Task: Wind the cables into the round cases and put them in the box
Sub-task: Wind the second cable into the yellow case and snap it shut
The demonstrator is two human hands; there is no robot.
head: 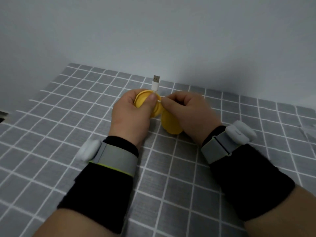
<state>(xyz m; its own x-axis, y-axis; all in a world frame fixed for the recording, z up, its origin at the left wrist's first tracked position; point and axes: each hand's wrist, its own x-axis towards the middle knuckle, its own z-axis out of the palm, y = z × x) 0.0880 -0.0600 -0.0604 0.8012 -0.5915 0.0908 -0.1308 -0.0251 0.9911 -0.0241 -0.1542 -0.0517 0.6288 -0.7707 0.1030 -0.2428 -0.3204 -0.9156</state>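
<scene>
The yellow round case is held just above the grey checked tablecloth, a little toward 12 o'clock from the middle of the view. The left hand is curled round it, with the thumb pressed on its face near the rim. At the case's 12 o'clock the USB-A plug stands upright on its short white collar. At the case's 3 o'clock the right hand pinches the thin white cable between thumb and forefinger, right beside the rim. A second yellow disc lies at 5 o'clock, partly under the right hand (a hinged half or a separate case, I cannot tell). No box is in view.

The case looks like light, smooth, hard plastic. It would likely slip under a loose hold, so it is best gripped across the rim with a thumb on the flat face, much as it is now. The cable looks thin and limp, with a little spring, and would probably uncoil if let go. The best place to hold it is close to where it enters the case, not by the plug. The plug is the only stiff part and could snag on the rim.
</scene>
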